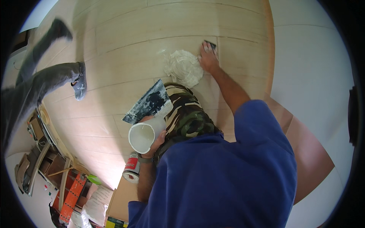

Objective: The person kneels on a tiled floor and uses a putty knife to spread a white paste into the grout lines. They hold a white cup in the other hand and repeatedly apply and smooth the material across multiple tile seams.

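My left hand (156,144) is wrapped round a white plastic tub (142,135), its round opening facing up. Just past the tub, against my fingers, is a wide, flat blade (149,102), dark and smeared with whitish paste; its handle is hidden. At arm's length, my right hand (208,60) presses a small dark flat scraper (210,44) to the floor beside a joint between planks. A crumpled whitish cloth or sheet (184,68) lies left of that hand, in front of my camouflage-clad knee (186,106).
Wood-look planks (125,22) cover the floor, bordered by a white wall (311,68) on the right. Another person's legs (49,78) are at the left. A red-and-white can (132,167) stands by my left forearm. Lower left are an orange ladder (72,197), boards and bags.
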Tool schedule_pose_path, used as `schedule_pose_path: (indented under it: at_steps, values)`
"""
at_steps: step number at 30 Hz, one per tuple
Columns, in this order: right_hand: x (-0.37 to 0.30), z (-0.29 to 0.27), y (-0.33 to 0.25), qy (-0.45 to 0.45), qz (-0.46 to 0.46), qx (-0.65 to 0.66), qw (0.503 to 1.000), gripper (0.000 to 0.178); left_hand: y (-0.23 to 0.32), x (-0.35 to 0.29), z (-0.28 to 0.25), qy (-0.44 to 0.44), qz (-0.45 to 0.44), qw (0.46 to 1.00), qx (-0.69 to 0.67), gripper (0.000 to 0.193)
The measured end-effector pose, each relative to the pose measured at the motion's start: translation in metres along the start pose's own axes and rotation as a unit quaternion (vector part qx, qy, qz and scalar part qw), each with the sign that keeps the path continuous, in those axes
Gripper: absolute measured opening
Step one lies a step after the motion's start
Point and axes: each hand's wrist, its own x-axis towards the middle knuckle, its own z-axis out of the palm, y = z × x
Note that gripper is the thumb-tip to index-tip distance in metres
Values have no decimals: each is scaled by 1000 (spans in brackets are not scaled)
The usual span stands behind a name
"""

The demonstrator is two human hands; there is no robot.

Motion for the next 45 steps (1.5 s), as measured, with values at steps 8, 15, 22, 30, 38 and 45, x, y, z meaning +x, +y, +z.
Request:
schedule_pose_path:
  at_steps: [8,15,22,30,38,45]
  values:
    - [104,-48,-27,-34,7,-54,998,61,5,-3,-6,-3,1,999,54,59]
    - [95,-57,-17,-52,50,-97,993,59,0,0,-5,7,36,998,43,59]
    - [92,-66,-29,-17,23,-98,995,49,4,1,-7,9,12,1000,17,59]
    - [123,-73,-32,76,147,-46,985,27,2,-1,-4,13,8,1000,4,60]
    - [131,-65,-22,91,132,-65,985,24,8,3,-4,4,29,999,27,59]
    - [122,-66,-13,110,112,-46,987,23,0,-1,-3,7,30,998,48,63]
